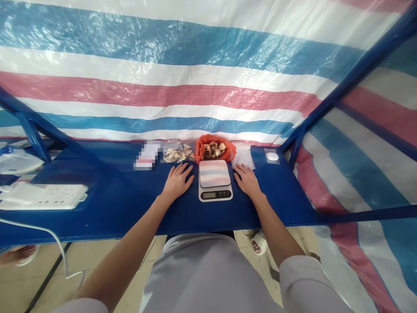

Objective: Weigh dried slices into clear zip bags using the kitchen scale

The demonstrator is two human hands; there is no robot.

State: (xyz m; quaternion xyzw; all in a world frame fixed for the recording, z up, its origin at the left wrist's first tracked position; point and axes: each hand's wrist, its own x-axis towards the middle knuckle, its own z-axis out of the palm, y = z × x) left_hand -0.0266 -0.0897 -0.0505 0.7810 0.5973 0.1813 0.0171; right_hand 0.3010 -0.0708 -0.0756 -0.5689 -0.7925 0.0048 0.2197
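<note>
My left hand [178, 180] lies flat on the blue table [124, 200], fingers apart, just left of a kitchen scale [215, 174]. On the scale's other side my right hand [246, 178] rests with its fingers spread, the tips by some clear plastic bags [244, 155]. The scale has a shiny square plate with nothing on it and a dark display strip at the front. Behind it sits an open red mesh bag [215, 150] filled with brown and cream dried pieces. A clear zip bag [178, 153] of pale pieces lies beyond my left fingers.
A blurred-out white card or phone [148, 155] lies to the left. Farther left is a white power strip [45, 196] with a cable [55, 237] hanging over the front edge. A small bag with a white disc [272, 156] lies right. Blue metal bars [342, 87] and striped sheeting enclose the table.
</note>
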